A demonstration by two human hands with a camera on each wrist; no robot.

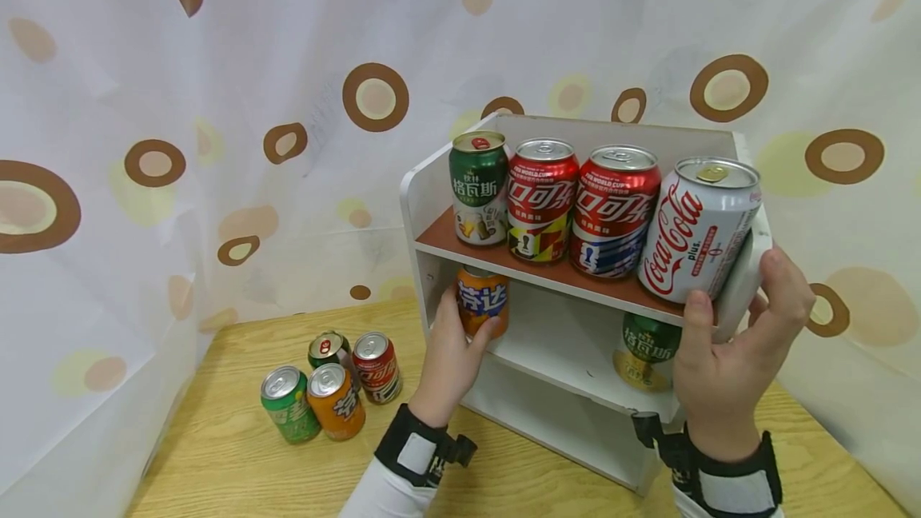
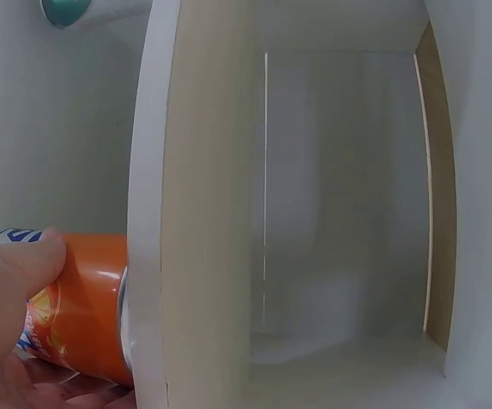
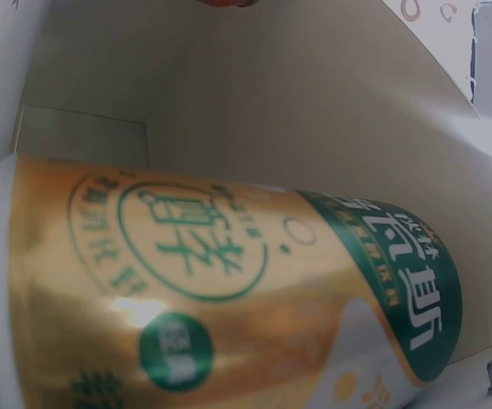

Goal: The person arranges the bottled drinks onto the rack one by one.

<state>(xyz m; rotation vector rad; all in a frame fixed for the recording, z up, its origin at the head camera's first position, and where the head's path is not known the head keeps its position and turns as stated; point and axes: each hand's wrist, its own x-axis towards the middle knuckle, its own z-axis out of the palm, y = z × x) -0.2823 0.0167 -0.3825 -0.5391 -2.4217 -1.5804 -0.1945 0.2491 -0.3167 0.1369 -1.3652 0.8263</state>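
My left hand (image 1: 460, 350) grips an orange soda can (image 1: 482, 300) at the left end of the middle level of a white shelf rack (image 1: 554, 322). In the left wrist view, the thumb lies over the orange can (image 2: 92, 298), whose base is right at the shelf board. My right hand (image 1: 744, 350) holds the rack's right side panel, its thumb at the front edge under a white Coca-Cola can (image 1: 698, 230). Below that thumb, a green-and-gold can (image 1: 646, 350) stands on the middle level; the right wrist view shows this gold can (image 3: 228, 281) close up.
On the top level, a green-and-white can (image 1: 478, 190) and two red cans (image 1: 543, 202) stand left of the white one. Several more cans, including a green one (image 1: 290, 406) and an orange one (image 1: 336, 404), cluster on the wooden table (image 1: 216, 454). A patterned sheet (image 1: 302, 46) hangs behind.
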